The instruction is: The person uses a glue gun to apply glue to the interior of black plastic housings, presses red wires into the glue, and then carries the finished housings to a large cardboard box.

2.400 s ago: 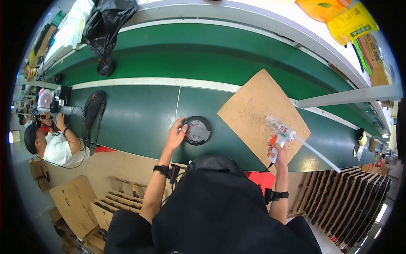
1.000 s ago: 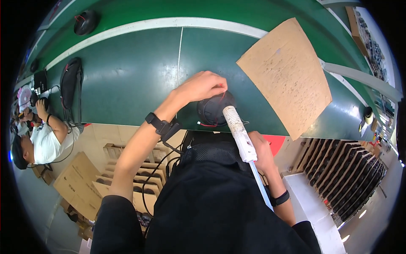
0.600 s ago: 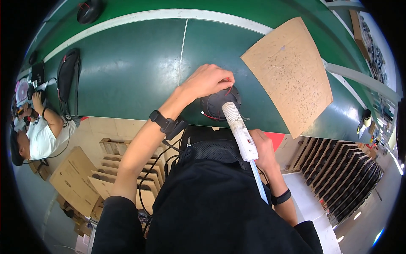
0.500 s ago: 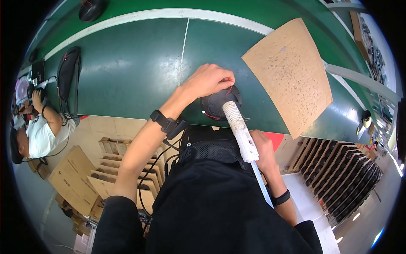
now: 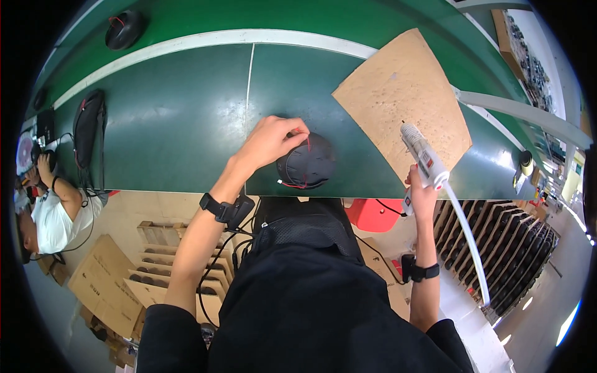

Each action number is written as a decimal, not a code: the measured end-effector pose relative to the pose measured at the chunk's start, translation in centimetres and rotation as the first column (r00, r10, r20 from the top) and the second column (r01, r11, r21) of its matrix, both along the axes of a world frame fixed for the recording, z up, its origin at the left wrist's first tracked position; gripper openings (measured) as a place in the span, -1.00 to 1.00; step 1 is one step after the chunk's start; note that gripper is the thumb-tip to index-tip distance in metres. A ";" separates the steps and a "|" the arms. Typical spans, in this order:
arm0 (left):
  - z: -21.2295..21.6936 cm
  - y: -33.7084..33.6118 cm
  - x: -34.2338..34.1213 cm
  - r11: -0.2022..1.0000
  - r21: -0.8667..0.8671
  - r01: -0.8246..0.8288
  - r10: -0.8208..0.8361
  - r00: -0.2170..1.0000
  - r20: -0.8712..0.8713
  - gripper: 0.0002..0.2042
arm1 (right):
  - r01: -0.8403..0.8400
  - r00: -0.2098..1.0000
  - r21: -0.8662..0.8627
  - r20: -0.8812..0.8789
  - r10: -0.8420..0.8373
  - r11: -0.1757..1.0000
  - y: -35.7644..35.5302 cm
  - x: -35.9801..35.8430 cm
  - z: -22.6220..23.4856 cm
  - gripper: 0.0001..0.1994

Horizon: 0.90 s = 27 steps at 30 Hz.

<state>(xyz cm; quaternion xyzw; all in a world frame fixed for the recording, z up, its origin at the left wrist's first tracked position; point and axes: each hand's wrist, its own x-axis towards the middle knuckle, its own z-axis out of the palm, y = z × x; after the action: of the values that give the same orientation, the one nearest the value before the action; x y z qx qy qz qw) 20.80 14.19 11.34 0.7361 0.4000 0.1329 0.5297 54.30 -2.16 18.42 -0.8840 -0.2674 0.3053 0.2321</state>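
Note:
A black dome-shaped part (image 5: 311, 163) rests on the green table (image 5: 180, 124) in front of me. My left hand (image 5: 272, 142) is at its upper left edge, finger and thumb pinched on a thin red wire (image 5: 309, 144) that comes off the dome. Another red wire with a small white connector (image 5: 280, 181) lies along the dome's near side. My right hand (image 5: 424, 194) is wrapped round the handle of a white glue gun (image 5: 424, 156), whose nozzle points away over the brown cardboard sheet (image 5: 407, 81). From the gun's back a long pale glue stick (image 5: 466, 239) hangs down.
Beyond the white rail (image 5: 292, 38) a second black dome (image 5: 125, 30) sits on the green surface. A black bag (image 5: 89, 133) lies at the left, near a co-worker in white (image 5: 56, 214). Below stand a red container (image 5: 375, 214) and a rack of black parts (image 5: 497, 248).
My right hand has swung the glue gun from over the dome out to the right, above the cardboard. My left hand still pinches the red wire. The whole view has shifted slightly.

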 end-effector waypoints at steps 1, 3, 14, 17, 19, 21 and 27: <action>0.0 0.0 -0.1 1.000 0.006 0.002 -0.002 1.000 0.007 -0.87 | -0.001 1.000 0.002 0.004 0.001 1.000 0.5 0.6 -0.3 -0.73; -0.2 -0.1 0.1 1.000 0.013 0.003 -0.003 1.000 0.018 -0.87 | 0.007 0.990 0.232 -0.135 0.025 0.973 1.2 1.7 -0.9 -0.76; -0.2 -0.1 0.1 0.998 0.057 -0.022 0.021 1.000 0.019 -0.88 | -0.100 0.990 0.015 -0.095 0.101 0.995 2.5 2.5 -0.8 -0.79; -0.2 -0.1 0.1 0.998 0.046 -0.031 0.030 0.999 0.025 -0.88 | -0.101 0.988 0.022 -0.116 0.103 0.995 2.3 2.8 -1.1 -0.81; -0.3 -0.2 0.1 0.998 0.054 -0.030 0.029 0.999 0.022 -0.88 | -0.127 0.984 -0.033 -0.129 0.122 0.991 2.2 2.9 -1.1 -0.82; -0.3 -0.2 0.2 0.998 0.062 -0.032 0.030 0.999 0.018 -0.88 | -0.078 0.989 0.019 -0.125 0.080 0.997 2.2 2.4 -1.0 -0.83; -0.5 -0.2 0.2 0.997 0.062 -0.039 0.038 0.999 0.017 -0.88 | -0.070 0.985 0.072 -0.150 0.080 0.995 1.7 2.5 -1.4 -0.85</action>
<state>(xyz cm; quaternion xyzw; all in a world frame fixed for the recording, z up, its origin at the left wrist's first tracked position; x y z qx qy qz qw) 21.00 13.97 10.89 0.7433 0.4058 0.1614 0.5067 56.84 -0.41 17.04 -0.8391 -0.2918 0.3716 0.2696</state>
